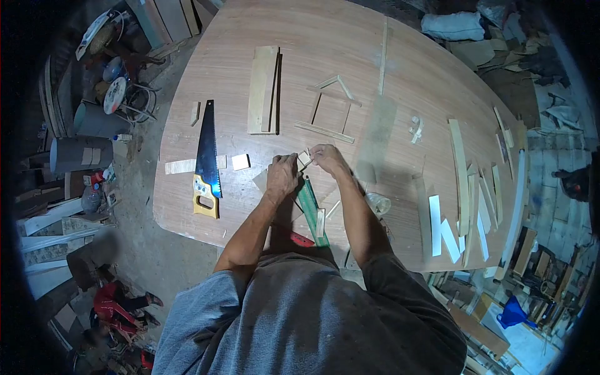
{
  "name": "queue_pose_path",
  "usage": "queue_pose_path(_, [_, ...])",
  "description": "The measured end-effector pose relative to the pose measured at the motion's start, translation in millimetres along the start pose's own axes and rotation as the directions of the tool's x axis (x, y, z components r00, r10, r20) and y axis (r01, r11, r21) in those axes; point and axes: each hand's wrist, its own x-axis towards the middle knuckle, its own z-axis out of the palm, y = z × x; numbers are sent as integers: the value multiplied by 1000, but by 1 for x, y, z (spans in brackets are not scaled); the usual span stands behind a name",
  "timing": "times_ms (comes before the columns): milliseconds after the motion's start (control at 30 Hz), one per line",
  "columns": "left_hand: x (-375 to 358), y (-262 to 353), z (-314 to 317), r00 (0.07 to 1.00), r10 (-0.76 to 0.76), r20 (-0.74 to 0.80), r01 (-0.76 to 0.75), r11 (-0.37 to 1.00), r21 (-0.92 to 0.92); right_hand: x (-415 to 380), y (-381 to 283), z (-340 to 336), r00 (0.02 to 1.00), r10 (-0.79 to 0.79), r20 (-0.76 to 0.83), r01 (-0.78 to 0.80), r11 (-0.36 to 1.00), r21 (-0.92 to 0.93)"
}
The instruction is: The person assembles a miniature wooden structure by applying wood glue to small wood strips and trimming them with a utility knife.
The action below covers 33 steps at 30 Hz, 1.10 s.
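Wood table (325,37): L hand (281,177) & R hand (328,159) fingers pinch small wood block (304,159), saw (207,159) nearby.

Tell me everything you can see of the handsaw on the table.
The handsaw lies flat on the wooden table, left of both hands and untouched by either. Its dark, bluish blade tapers away from the person, teeth along its left edge. The yellow handle with a grip hole sits at the near end. The blade crosses a pale wood strip.

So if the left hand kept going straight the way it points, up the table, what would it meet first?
Probably the small house-shaped frame of wood strips; the left hand points roughly toward its bottom strip, though the exact line is hard to judge.
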Motion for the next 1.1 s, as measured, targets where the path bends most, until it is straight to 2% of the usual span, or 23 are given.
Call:
queue_pose_path(100, [4, -6, 3, 999, 43, 15, -43, 999, -14, 1, -6, -5, 998, -16, 59, 19, 999, -37])
queue_pose_path(200, [4, -8, 5, 998, 62, -20, -61, 998, 21, -3, -24, -10, 1000, 24, 20, -21, 990, -136])
queue_pose_path(267, [3, -4, 0, 999, 48, -13, -48, 998, 35, -10, -37, -11, 996, 28, -85, -48, 967, -251])
queue_pose_path(400, [2, -2, -3, 1000, 23, 4, -23, 999, 36, 3, -29, -1, 998, 53, -41, -62, 967, -247])
queue_pose_path(467, [2, -2, -3, 1000, 22, 12, -22, 999, 41, 5, -25, 3, 988, 76, -134, -111, 954, -279])
queue_pose_path(567, [1, -1, -7, 1000, 25, 13, -26, 998, 58, 9, -11, 3, 986, -11, -169, -35, 963, -266])
queue_pose_path(700, [0, -1, -11, 999, 37, 10, -37, 994, 101, -3, -26, -1, 992, 5, -130, -37, 968, -246])
queue_pose_path(800, [0, -4, -12, 999, 32, 12, -33, 994, 100, -3, -30, 4, 992, -45, -120, 3, 944, -330])
queue_pose_path(867, [0, -5, -13, 999, 37, 2, -37, 994, 104, -4, -34, 8, 984, -18, -176, -50, 925, -376])
queue_pose_path(1000, [-2, -4, -15, 998, 54, -16, -52, 994, 98, -8, -34, 4, 986, -6, -165, -57, 925, -377])
queue_pose_path(1067, [0, -4, -16, 999, 50, -15, -48, 994, 96, -7, -21, 5, 997, 16, -72, -29, 984, -175])
queue_pose_path(1100, [1, -5, -13, 999, 45, -7, -44, 995, 94, -9, -22, 5, 997, 15, -75, -29, 984, -177])
